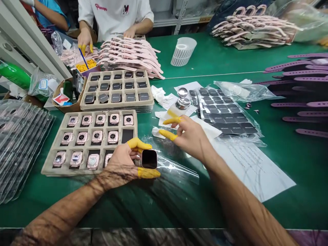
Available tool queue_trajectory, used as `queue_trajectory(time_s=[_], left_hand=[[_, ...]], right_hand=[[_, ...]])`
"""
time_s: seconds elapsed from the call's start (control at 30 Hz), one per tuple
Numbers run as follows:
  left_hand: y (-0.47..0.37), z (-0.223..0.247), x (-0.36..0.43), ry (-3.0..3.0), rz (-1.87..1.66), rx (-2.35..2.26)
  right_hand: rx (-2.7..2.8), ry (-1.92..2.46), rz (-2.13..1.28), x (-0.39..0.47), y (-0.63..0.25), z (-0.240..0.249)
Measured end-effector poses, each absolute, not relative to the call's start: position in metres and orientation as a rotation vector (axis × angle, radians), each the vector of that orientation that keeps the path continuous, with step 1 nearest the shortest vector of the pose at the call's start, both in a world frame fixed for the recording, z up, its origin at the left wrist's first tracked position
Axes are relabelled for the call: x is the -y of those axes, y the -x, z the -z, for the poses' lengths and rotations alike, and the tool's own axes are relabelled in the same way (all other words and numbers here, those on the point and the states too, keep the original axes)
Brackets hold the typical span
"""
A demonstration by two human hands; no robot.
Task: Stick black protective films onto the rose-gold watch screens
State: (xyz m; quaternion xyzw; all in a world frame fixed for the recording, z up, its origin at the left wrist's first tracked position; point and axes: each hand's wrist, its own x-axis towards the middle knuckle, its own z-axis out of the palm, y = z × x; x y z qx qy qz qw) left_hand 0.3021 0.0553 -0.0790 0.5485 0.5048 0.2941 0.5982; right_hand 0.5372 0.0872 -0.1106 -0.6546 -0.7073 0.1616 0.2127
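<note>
Watch case (149, 159) up in the left hand (121, 160), dark screen up, pinched at its edges: thumb on the near side, forefinger on the far side. Outline about square, so no clear long axis. Clear film (180, 167) lies just right of it. Key relation: case sits left of and nearer the wearer than the right hand (191, 136), a short gap between, not touching. Right thumb and forefinger apart, pointing left, nothing seen between them; white scrap (158, 132) by the thumb tip, contact can't tell. Left hand clearly the nearer one. Nearer tray (64, 172) of pink cases left, beyond the left wrist. Metal-topped bottle (182, 102) past the right fingers. Farther: second tray (115, 106), strap pile (130, 56), co-worker (112, 17).
</note>
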Motion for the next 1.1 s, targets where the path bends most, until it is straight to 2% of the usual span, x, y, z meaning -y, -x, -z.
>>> queue_trajectory(time_s=[0.17, 0.3, 0.47, 0.6, 0.73, 0.97, 1.1], left_hand=[[-0.305, 0.081, -0.050, -1.225, -0.670, -1.156], [-0.305, 0.079, -0.048, -1.290, -0.695, -1.219], [-0.305, 0.082, -0.048, -1.383, -0.704, -1.208], [-0.306, 0.084, -0.048, -1.302, -0.782, -1.219], [-0.307, 0.083, -0.048, -1.318, -0.759, -1.204], [-0.305, 0.083, -0.046, -1.400, -0.753, -1.227], [-0.306, 0.082, -0.045, -1.387, -0.771, -1.231]], right_hand=[[2.071, 1.727, -0.385, -0.086, -0.534, 0.112], [1.882, 1.430, -0.457, -0.065, -0.537, 0.087], [2.105, 1.026, -0.493, -0.043, -0.511, 0.073], [2.152, 1.061, -0.206, -0.047, -0.510, 0.074], [2.226, 0.979, -0.353, -0.046, -0.513, 0.073], [2.249, 0.924, -0.376, -0.046, -0.505, 0.073], [2.139, 0.985, -0.258, -0.050, -0.505, 0.074]])
